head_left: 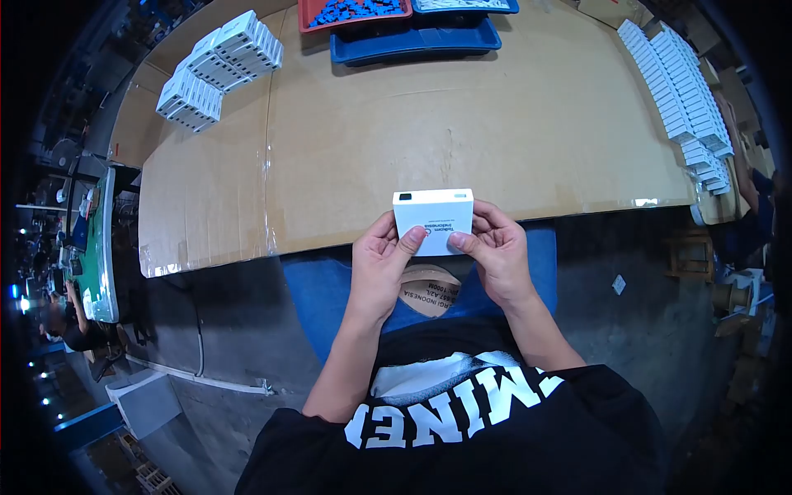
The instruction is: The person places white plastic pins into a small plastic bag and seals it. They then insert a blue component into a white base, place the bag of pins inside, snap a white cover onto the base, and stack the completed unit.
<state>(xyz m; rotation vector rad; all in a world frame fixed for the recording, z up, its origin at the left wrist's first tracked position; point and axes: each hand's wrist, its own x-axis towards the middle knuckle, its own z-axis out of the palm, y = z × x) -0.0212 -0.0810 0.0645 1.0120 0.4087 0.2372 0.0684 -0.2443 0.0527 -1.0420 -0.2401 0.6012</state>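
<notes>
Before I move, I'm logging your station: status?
Left hand, right hand: both on white box. Box at near edge of table. Blue tray beyond, apart from hands.

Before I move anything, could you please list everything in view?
Held box: one, white, in both hands
Table: one, brown, ahead
Box stacks: white, uncounted, table's left and right
Red tray: one, far edge, blue pieces inside
Blue trays: two, far edge
Printed cardboard: one, brown, below hands
Green table: one, far left
Co-workers: at least two, dark clothing, both sides
Background clutter: too dim to count
Shirt: one, black, bottom
Left hand, right hand: one each, bare, on box
</notes>
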